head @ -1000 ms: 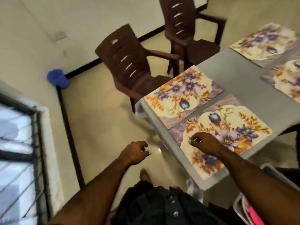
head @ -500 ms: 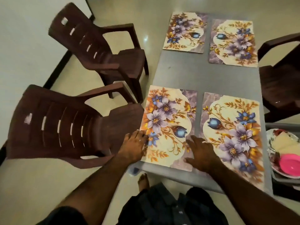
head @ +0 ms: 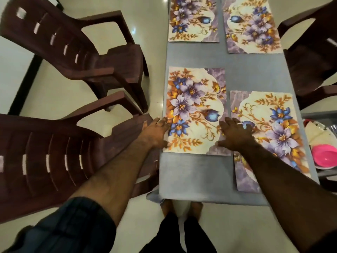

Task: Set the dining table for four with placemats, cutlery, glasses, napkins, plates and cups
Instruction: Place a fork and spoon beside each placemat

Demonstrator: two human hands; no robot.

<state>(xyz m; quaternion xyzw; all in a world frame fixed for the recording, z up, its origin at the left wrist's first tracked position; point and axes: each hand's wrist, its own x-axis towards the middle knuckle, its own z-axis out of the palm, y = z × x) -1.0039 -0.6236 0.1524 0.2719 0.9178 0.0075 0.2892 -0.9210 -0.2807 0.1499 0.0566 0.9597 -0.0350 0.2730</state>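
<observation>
Placemats: the near-left placemat [head: 196, 110] sits along the table's [head: 193, 176] left edge, pushed further in than half a second ago, so there's a bare grey strip at the near edge now. My left hand [head: 156, 133] lies flat on its left edge, my right hand [head: 235, 134] spread flat over its right edge, neither gripping. Three more mats fill the other corners. Brown chairs [head: 76, 57] crowd the left side on cream tile.
</observation>
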